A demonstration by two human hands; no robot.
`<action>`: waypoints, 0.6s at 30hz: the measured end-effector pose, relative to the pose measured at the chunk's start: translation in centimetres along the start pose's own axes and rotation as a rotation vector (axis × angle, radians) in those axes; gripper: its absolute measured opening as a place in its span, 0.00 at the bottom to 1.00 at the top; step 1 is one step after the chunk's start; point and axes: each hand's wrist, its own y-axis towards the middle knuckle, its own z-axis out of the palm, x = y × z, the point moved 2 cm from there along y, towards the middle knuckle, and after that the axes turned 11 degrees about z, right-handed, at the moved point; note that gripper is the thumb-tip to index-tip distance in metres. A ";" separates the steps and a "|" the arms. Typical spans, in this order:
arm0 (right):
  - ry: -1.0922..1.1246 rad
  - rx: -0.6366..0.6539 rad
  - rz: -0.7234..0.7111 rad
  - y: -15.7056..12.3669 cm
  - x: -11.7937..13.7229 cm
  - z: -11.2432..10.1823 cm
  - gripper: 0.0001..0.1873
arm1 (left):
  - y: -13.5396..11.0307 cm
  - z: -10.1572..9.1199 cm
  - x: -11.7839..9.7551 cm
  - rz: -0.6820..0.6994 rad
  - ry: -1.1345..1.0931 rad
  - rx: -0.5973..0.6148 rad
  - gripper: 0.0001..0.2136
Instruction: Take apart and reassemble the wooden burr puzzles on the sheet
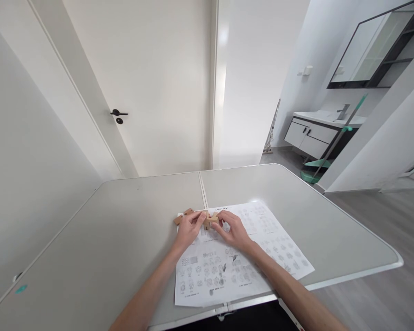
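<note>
The left hand (188,231) and right hand (233,231) are pinching a cluster of wooden pieces (213,220) over a printed sheet (241,278) on the worktop (124,239). These pieces are seemingly sitting partly joined; loose brown pieces (178,220) are lying separately beside the left hand.

The left hand (188,231) and right hand (236,233) cover parts of the wooden pieces (213,220) between them, so I can't tell how these join; beneath the right hand the sheet (210,248) is partly hidden, its print (213,270) too small to read; behind, both forearms (150,287) are cut off
</note>
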 end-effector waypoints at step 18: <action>0.253 0.148 0.164 0.3 0.5 -0.6 0.20 | -0.2 -0.1 0.1 -0.025 -0.065 0.019 0.21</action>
